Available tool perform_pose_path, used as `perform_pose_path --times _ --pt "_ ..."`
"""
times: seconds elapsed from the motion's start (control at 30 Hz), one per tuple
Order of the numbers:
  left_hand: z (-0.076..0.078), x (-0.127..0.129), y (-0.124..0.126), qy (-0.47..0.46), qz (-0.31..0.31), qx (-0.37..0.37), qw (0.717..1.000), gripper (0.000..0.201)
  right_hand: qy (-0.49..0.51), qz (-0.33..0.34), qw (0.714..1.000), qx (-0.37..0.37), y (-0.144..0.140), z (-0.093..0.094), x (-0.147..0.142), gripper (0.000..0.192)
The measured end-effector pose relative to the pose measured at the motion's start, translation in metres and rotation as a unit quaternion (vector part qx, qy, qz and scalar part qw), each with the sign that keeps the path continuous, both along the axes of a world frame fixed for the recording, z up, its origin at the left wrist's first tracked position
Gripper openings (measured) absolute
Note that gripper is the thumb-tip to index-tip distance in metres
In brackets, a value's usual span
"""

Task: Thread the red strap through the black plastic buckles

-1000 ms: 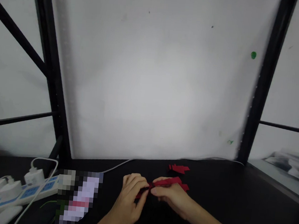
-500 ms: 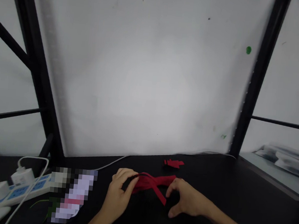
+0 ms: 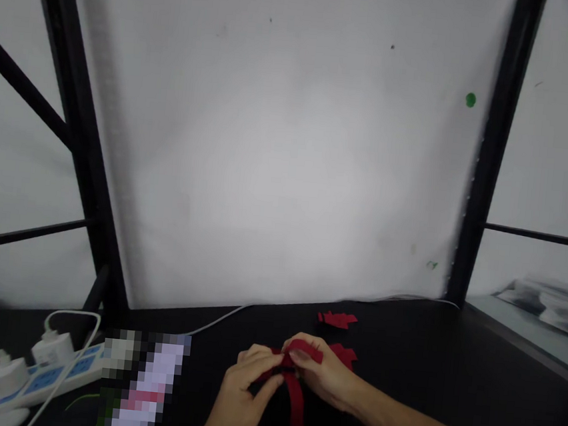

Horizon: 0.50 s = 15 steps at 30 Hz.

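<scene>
backdrop (image 3: 278,172): white panel fills the far side, framed by black uprights (image 3: 83,153) left and right. Green dot sticker on it at upper right.
table (image 3: 449,376): black top, runs the full near edge. Both hands work at near centre.
power strip (image 3: 21,378): near left on the table, white, several plugs in, white cable running off toward the backdrop.
blurred patch: just right of the strip; contents unreadable.
red ribbon (image 3: 295,408): at near centre, bunched between the two hands, one flat tail hanging toward the near edge. More red shows past the right hand on its far right side.
red offcuts (image 3: 336,320): small pile on the table, farther out than the hands, apart from them.
left hand (image 3: 241,396): closed, fingertips pinching the ribbon at the bunched middle from the left.
right hand (image 3: 321,374): closed, thumb on top of a folded red loop, pressing it against the left hand's pinch.
step (judgement): looks like forming or cinching a ribbon bow, at the fold-and-hold-the-centre stage; no finished knot visible.
next move (judgement): needs the centre pinch kept tight while one hand frees up to work the loose tail. Slack grip lets the loop spring open.
</scene>
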<state>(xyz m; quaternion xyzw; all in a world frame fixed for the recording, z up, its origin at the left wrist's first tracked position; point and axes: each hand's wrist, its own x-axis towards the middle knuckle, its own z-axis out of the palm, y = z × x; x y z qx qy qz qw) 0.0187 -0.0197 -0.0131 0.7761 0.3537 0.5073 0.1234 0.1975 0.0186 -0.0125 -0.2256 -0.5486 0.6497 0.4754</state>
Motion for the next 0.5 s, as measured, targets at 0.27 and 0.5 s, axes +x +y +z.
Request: perform_pose_path --times 0.27,0.5 --pt "0.007 -0.006 -0.003 0.142 0.011 0.064 0.988 0.023 -0.003 -0.116 0.991 0.060 0.055 0.063 0.024 0.033" --pt "0.010 -0.005 -0.011 0.269 -0.010 0.061 0.961 0.027 -0.406 -0.048 0.891 0.196 0.058 0.044 0.014 0.010"
